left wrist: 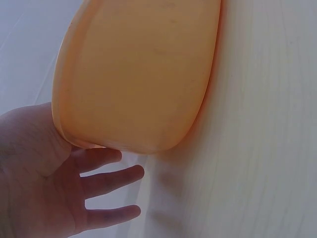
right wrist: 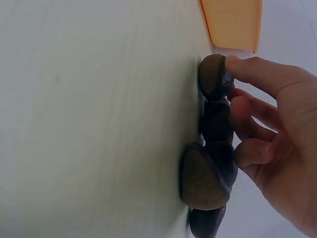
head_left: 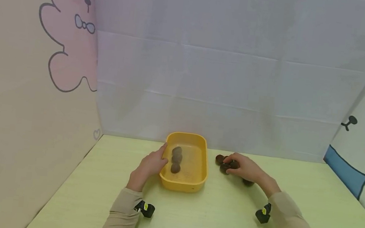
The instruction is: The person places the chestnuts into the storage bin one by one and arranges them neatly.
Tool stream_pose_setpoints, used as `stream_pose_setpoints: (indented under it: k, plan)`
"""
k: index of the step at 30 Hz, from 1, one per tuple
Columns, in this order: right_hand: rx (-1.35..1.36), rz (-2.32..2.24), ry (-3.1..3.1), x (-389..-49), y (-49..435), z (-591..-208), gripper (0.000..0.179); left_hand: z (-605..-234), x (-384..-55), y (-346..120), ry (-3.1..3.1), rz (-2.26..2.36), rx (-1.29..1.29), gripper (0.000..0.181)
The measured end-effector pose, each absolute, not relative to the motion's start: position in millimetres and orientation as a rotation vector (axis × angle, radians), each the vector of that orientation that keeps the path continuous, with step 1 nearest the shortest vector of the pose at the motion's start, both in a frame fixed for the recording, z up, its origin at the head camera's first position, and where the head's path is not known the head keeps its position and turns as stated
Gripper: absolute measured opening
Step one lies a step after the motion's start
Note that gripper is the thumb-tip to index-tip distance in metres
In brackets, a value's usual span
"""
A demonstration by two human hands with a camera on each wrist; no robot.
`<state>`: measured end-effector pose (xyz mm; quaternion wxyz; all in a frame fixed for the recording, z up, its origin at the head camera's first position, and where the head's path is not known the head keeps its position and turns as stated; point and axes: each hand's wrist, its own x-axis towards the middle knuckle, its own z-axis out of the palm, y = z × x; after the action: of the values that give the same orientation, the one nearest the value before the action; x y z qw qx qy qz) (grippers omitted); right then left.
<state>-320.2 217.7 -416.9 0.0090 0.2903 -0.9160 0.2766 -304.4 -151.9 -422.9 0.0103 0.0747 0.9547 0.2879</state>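
It's looking like pickup stage: right hand (head_left: 243, 167) is pinching a dark-brown, rounded, hard-looking lump (right wrist: 212, 77) right of the yellow, round-cornered plastic tub (head_left: 182, 187), left hand (head_left: 151, 163) is gripping its wall, and next I'm guessing it's needing a clean lift without nudging the matching lumps (right wrist: 204, 179).

Smooth plastic, matt cloth

The tub (head_left: 181, 186) looks like smooth plastic, faintly glossy. The chestnuts (right wrist: 203, 181) have slightly shiny shells with matt, rougher-looking patches. The table (head_left: 208, 220) shows fine wood-like grain, smooth and dull. The backdrop (head_left: 187, 70) seems creased, matt cloth; the sleeves (head_left: 122, 213), soft cloth.
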Motion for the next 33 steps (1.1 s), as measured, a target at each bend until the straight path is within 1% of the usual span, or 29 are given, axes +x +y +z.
stream_pose_setpoints:
  k: [10, 20, 33]
  plan:
    - [0.865, 0.649, -2.968, -327.2, 215.3, -424.0, 0.04, -420.6, -303.9, -152.1, 2.99, 0.889, 0.231, 0.067]
    - [0.822, 0.585, -2.945, -327.0, 215.2, -427.3, 0.04, -423.1, -306.5, -151.1, 2.988, 0.879, 0.239, 0.067]
    - [0.886, 0.617, -2.787, -317.2, 206.6, -403.3, 0.041, -421.8, -305.0, -150.8, 2.978, 0.897, 0.223, 0.067]
